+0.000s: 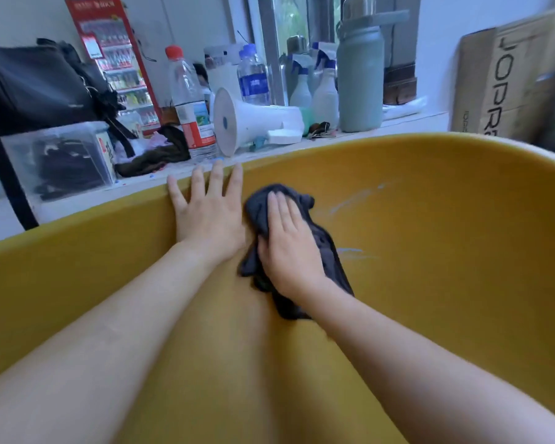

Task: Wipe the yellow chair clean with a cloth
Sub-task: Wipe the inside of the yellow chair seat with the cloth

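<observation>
The yellow chair (446, 238) fills the lower part of the head view, its curved backrest rising toward the windowsill. My left hand (210, 209) lies flat with fingers spread against the backrest, fingertips at its top edge. Beside it, my right hand (289, 248) presses a crumpled dark grey cloth (329, 251) against the backrest with straight fingers. Pale smears (350, 203) show on the yellow surface right of the cloth.
A cluttered sill runs behind the chair: a black bag (36, 81), a clear plastic box (61, 158), a red-capped bottle (191, 104), a white megaphone (253, 121), spray bottles (326, 91), a grey-green flask (359, 75). A cardboard box (513, 78) leans at the right.
</observation>
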Demonstrator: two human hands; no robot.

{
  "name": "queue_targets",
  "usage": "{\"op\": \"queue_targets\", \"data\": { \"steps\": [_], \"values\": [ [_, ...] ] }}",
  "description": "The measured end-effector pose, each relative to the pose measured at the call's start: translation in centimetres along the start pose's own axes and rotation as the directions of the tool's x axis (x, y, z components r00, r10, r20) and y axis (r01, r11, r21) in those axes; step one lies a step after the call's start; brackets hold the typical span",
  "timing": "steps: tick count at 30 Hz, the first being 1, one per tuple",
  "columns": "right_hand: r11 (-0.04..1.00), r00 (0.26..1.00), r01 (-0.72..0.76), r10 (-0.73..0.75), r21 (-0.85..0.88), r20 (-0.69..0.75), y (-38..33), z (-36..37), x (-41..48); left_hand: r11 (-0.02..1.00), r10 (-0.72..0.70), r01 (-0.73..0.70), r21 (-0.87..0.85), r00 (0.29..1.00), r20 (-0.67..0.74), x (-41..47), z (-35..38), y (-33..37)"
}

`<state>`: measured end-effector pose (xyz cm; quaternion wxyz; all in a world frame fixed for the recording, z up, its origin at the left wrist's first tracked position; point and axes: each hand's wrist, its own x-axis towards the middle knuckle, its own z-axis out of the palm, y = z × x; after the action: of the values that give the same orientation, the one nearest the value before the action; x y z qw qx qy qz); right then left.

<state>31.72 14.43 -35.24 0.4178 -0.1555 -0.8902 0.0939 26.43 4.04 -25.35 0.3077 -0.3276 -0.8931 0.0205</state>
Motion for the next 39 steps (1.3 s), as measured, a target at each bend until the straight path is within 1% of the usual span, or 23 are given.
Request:
{"op": "queue_targets", "data": {
  "steps": [3, 6, 7, 9, 11, 12, 13, 15, 17, 19, 20, 21, 23, 25, 26, 27, 30, 32, 33, 34, 35, 37, 39],
  "values": [
    [0.98, 0.96, 0.184, -0.163, -0.076, 0.229, 1.2, -1.1, -12.4, 1.0, 0.004, -0.004, 0.007, 0.999, -0.032, 0.0, 0.4, 0.4],
    [0.952, 0.886, 0.303, -0.267, -0.036, 0.379, 3.3, -2.6, -9.9, 1.0, -0.002, 0.001, -0.025, 0.998, -0.064, 0.1, 0.6, 0.5],
    [0.95, 0.903, 0.308, -0.272, -0.059, 0.332, 3.5, -2.9, -6.1, 1.0, -0.006, 0.003, -0.031, 0.997, -0.079, 0.1, 0.8, 0.6],
    [0.978, 0.988, 0.143, -0.132, -0.153, 0.077, 3.3, -3.5, 1.9, 1.0, -0.007, 0.005, -0.016, 0.995, -0.101, 0.0, 1.2, 0.3],
    [0.988, 0.993, -0.05, 0.034, -0.148, -0.109, 3.0, -3.2, 6.0, 1.0, 0.014, -0.014, 0.001, 0.995, -0.103, 0.0, 1.4, 0.2],
    [0.99, 0.992, -0.056, 0.041, -0.129, -0.119, 2.9, -2.4, 5.4, 1.0, 0.025, -0.024, 0.011, 0.995, -0.098, 0.0, 1.4, 0.1],
    [0.992, 0.996, -0.026, 0.016, -0.12, -0.087, 2.5, -1.8, 3.0, 0.999, 0.032, -0.03, 0.019, 0.995, -0.097, 0.0, 1.4, 0.0],
    [0.985, 0.992, 0.095, -0.081, -0.145, 0.097, 2.5, -0.7, -5.2, 0.999, 0.029, -0.027, 0.019, 0.993, -0.116, 0.1, 1.6, 0.1],
    [0.948, 0.931, 0.285, -0.24, -0.139, 0.274, 3.2, -1.7, -11.6, 0.999, 0.028, -0.025, 0.032, 0.993, -0.118, 0.1, 1.6, 0.2],
    [0.887, 0.836, 0.453, -0.389, -0.087, 0.387, 5.4, -3.5, -10.0, 0.999, 0.035, -0.032, 0.034, 0.994, -0.107, -0.1, 1.2, 0.1],
    [0.845, 0.825, 0.515, -0.44, -0.147, 0.355, 6.5, -4.4, -7.2, 0.999, 0.038, -0.035, 0.031, 0.995, -0.096, -0.1, 1.0, 0.1],
    [0.826, 0.855, 0.506, -0.443, -0.247, 0.27, 7.4, -5.4, -3.6, 0.999, 0.038, -0.035, 0.032, 0.996, -0.085, -0.1, 0.9, 0.1],
    [0.882, 0.96, 0.274, -0.274, -0.383, 0.056, 8.9, -7.8, 3.9, 0.998, 0.036, -0.033, 0.044, 0.998, -0.06, -0.1, 0.6, 0.1],
    [0.947, 0.998, -0.001, -0.017, -0.32, -0.053, 8.3, -8.0, 6.9, 0.998, 0.036, -0.034, 0.059, 0.999, -0.034, 0.0, 0.5, 0.2],
    [0.959, 0.996, -0.08, 0.065, -0.272, -0.063, 7.2, -6.7, 6.1, 0.997, 0.034, -0.032, 0.065, 0.999, -0.029, 0.0, 0.5, 0.2],
    [0.964, 0.996, -0.088, 0.086, -0.249, -0.019, 5.7, -5.3, 4.0, 0.997, 0.032, -0.03, 0.069, 0.999, -0.029, 0.1, 0.5, 0.2],
    [0.975, 0.957, 0.166, -0.123, -0.148, 0.264, 3.3, -1.7, -7.1, 0.997, 0.025, -0.022, 0.069, 0.999, -0.043, 0.1, 0.6, 0.3],
    [0.921, 0.844, 0.382, -0.314, -0.077, 0.434, 4.9, -2.9, -9.8, 0.998, 0.017, -0.014, 0.066, 0.998, -0.054, 0.0, 0.7, 0.3],
    [0.869, 0.806, 0.485, -0.402, -0.096, 0.434, 6.5, -3.8, -8.4, 0.998, 0.018, -0.014, 0.065, 0.998, -0.053, 0.0, 0.6, 0.3],
    [0.841, 0.822, 0.512, -0.421, -0.175, 0.382, 7.9, -4.7, -5.9, 0.998, 0.019, -0.016, 0.06, 0.999, -0.048, 0.0, 0.5, 0.4],
    [0.854, 0.89, 0.435, -0.36, -0.284, 0.281, 8.8, -6.1, -2.5, 0.998, 0.017, -0.014, 0.055, 0.999, -0.043, 0.0, 0.4, 0.3],
    [0.901, 0.99, 0.138, -0.136, -0.412, 0.034, 10.3, -8.7, 3.7, 0.999, 0.01, -0.008, 0.053, 0.999, -0.032, 0.0, 0.4, 0.3],
    [0.941, 0.999, -0.033, 0.041, -0.337, 0.017, 8.8, -8.1, 3.9, 0.998, 0.015, -0.014, 0.067, 1.0, -0.016, 0.0, 0.4, 0.2]
  ]
}}
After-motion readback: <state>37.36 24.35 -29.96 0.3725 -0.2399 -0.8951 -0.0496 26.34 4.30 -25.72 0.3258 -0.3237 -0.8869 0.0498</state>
